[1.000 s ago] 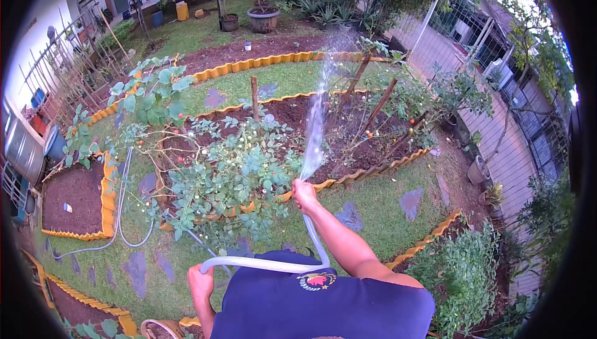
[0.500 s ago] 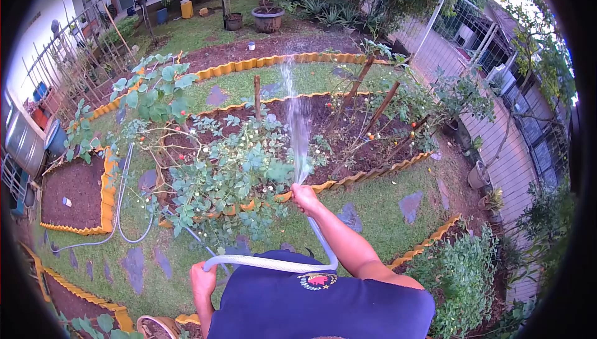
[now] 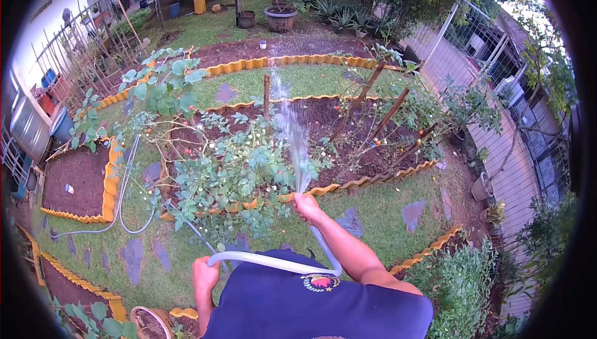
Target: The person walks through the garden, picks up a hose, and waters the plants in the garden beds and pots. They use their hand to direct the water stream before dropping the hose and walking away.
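My right hand (image 3: 306, 208) is closed around the end of a pale garden hose (image 3: 270, 261), out in front of my body. From it a fan of water (image 3: 292, 128) sprays forward over the bed. Lower down, my left hand (image 3: 205, 273) grips the same hose near my waist. Between the two hands the hose loops across my dark blue shirt. Just beyond my right hand stand leafy tomato plants (image 3: 230, 165) with small red and green fruit, in a bed edged with wavy yellow border (image 3: 367, 180).
Wooden stakes (image 3: 390, 112) lean in the bed. More hose (image 3: 122, 199) lies on the grass at left, beside a bare soil bed (image 3: 78, 183). A clay pot (image 3: 151, 321) stands near my left side. Flat stones (image 3: 132, 258) dot the lawn. A paved path (image 3: 497, 165) runs along the right.
The spray now bends further left as it leaves the hose. My view has shifted slightly, so the garden sits a little further right. Both hands keep their hold.
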`<state>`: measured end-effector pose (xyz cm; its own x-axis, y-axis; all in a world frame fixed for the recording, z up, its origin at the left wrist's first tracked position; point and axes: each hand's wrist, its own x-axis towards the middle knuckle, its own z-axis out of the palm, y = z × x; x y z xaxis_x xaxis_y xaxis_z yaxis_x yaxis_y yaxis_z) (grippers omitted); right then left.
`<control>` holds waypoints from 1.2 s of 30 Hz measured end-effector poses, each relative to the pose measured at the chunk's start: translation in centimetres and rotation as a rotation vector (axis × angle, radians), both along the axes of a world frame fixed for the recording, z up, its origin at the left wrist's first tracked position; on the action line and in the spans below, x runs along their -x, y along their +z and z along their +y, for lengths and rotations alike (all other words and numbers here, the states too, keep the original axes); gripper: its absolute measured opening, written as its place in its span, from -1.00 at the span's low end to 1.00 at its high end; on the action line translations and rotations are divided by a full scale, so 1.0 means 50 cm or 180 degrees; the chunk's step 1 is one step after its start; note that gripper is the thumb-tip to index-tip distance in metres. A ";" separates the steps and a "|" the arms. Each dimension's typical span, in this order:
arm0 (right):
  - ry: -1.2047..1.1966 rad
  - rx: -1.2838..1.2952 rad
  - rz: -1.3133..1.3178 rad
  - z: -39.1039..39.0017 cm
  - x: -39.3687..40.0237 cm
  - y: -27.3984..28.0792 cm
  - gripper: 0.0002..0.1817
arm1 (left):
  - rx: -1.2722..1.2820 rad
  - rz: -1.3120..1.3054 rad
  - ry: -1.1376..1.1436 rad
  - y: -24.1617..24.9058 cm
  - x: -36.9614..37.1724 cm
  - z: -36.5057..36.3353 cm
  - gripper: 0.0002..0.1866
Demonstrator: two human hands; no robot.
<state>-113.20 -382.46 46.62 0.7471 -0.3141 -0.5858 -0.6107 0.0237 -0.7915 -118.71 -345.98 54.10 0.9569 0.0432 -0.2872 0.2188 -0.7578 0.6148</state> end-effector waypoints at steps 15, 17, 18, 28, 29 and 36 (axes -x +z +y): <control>0.0374 0.0195 0.0077 -0.062 0.008 0.034 -0.65 | 0.0089 0.0024 -0.0111 -0.031 0.012 -0.023 -0.62; 0.0537 0.0438 0.0045 -0.060 0.016 0.044 -0.65 | 0.0055 0.0045 -0.0140 -0.029 0.011 -0.032 -0.57; 0.0609 0.0558 0.0030 -0.059 0.019 0.048 -0.65 | 0.0032 0.0066 -0.0171 -0.030 0.009 -0.035 -0.55; 0.0636 0.0880 -0.0126 -0.146 0.017 0.009 -0.62 | -0.0026 0.0164 -0.0380 -0.024 -0.005 -0.084 -0.49; 0.0645 0.0813 -0.0134 -0.146 0.016 -0.004 -0.62 | -0.0033 0.0177 -0.0385 -0.025 -0.007 -0.089 -0.49; 0.0244 0.0499 -0.0045 -0.198 0.002 -0.019 -0.66 | -0.0131 0.0205 -0.0351 -0.003 -0.015 -0.129 -0.62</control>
<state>-113.32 -392.36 45.67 0.7802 -0.3426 -0.5233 -0.5947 -0.1470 -0.7904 -117.96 -352.42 53.93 0.9361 -0.0482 -0.3484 0.1708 -0.8036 0.5701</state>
